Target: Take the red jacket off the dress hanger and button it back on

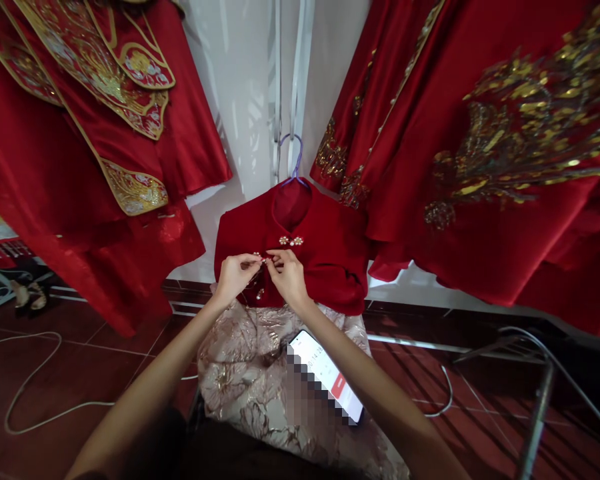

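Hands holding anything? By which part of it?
The red jacket, by a small beaded front fastener below the collar. The left hand and right hand pinch there; exact finger grip unclear.

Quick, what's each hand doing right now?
Left hand: closed in a pinch, holding one side of a small clasp on the red jacket.
Right hand: also pinched closed, at the same clasp's other side.

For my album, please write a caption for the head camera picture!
Left hand and right hand pinch at a jeweled clasp on a red jacket on a purple hanger.
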A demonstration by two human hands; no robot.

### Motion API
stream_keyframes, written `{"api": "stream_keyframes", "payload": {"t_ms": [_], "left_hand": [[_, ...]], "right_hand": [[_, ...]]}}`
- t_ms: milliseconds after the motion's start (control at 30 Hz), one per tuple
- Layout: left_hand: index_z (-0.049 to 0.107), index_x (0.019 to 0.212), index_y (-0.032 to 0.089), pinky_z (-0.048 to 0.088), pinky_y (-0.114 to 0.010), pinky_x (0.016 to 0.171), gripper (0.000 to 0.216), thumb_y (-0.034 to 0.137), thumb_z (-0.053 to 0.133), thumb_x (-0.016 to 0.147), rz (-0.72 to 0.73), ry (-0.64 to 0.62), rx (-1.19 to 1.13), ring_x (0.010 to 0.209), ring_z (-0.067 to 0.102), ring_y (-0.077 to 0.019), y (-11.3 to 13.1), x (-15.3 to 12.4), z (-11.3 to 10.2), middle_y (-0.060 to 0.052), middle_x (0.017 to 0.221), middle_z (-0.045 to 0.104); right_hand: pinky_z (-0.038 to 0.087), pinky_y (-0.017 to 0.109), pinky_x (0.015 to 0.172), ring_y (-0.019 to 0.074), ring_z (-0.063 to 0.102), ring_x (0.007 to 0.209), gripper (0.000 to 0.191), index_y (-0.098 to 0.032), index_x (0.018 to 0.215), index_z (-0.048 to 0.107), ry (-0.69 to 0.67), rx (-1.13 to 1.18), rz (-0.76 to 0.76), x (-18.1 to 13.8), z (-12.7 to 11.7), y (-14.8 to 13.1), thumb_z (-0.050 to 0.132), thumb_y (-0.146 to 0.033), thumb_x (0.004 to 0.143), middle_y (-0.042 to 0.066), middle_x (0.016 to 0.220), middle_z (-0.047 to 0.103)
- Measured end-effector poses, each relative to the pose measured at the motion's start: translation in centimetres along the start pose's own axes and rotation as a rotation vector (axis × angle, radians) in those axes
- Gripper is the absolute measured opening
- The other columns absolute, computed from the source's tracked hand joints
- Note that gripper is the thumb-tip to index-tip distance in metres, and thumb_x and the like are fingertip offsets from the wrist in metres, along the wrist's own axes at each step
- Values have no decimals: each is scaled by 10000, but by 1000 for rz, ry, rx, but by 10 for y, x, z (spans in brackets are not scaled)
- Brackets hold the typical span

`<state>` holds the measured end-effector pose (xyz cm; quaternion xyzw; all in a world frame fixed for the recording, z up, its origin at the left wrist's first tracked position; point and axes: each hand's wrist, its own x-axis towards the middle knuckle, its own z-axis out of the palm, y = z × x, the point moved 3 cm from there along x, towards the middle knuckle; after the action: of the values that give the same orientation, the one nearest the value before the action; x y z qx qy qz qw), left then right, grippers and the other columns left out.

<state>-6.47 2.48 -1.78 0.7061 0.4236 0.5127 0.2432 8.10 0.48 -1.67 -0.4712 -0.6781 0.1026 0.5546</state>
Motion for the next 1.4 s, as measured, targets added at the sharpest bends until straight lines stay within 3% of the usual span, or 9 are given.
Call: {"api": "stream_keyframes", "payload": {"t_ms": [133,367,500,633,767,967,1133,1333,1400], "left_hand": [[656,904,150,522,-304,787,230,322,602,761,50,-79,1,826,652,-168,-4,0,0,-71,916,691],[487,1037,182,519,-249,616,249,270,512,806,-77,-92,18,691,630,-120,-45,-37,18,-41,880,625],[510,898,190,483,-241,573,142,308,458,838,-122,-181,176,597,610,-122,-54,-55,28,-4,729,618],[554,857,200,476,-244,612,137,303,470,825,-115,-267,299,635,624,-131,-43,-56,25,-2,747,655],[620,845,187,491,-246,708,143,279,526,788,-48,-371,179,781,638,-141,-31,-55,22,-33,863,685],[671,879,140,520,-290,736,219,289,601,736,-155,-416,-45,808,650,-162,-28,-54,25,-92,930,701],[681,876,136,528,-322,769,207,239,610,711,-202,-420,-110,823,659,-168,-34,-52,24,-91,908,708],[683,844,126,514,-340,820,188,152,601,677,-204,-409,-130,824,661,-170,-36,-53,27,-89,890,709],[684,789,130,516,-331,805,148,136,597,670,-189,-403,-105,813,659,-172,-34,-53,27,-80,866,709]], "right_hand": [[525,244,662,121,594,707,234,-170,1020,595,-29,20,32,3,-2,3,528,-199,798,41,843,588],[515,248,750,129,650,840,241,-220,1021,622,-385,21,66,-17,-44,15,481,-187,828,20,990,675],[489,258,745,144,640,808,212,-220,974,635,-338,-258,121,-35,-69,37,485,-201,826,31,972,669],[471,270,755,173,616,839,255,-143,1046,560,-301,-444,248,-42,-66,56,522,-228,808,97,965,636],[442,290,764,212,567,903,313,-129,1063,507,-273,-619,241,-49,-56,56,570,-237,777,117,954,589],[370,231,566,184,539,824,165,-208,926,506,-160,-711,127,-55,-56,49,542,-219,766,56,919,549],[364,220,535,125,539,611,183,-202,854,517,-203,-479,180,-43,-65,40,574,-191,681,6,772,582],[409,184,399,84,515,468,186,-196,794,506,-699,266,370,-43,-65,5,609,-200,638,-46,651,541],[447,190,406,81,528,478,191,-194,812,498,-686,390,393,-49,-56,2,613,-215,660,-45,681,535]]}}
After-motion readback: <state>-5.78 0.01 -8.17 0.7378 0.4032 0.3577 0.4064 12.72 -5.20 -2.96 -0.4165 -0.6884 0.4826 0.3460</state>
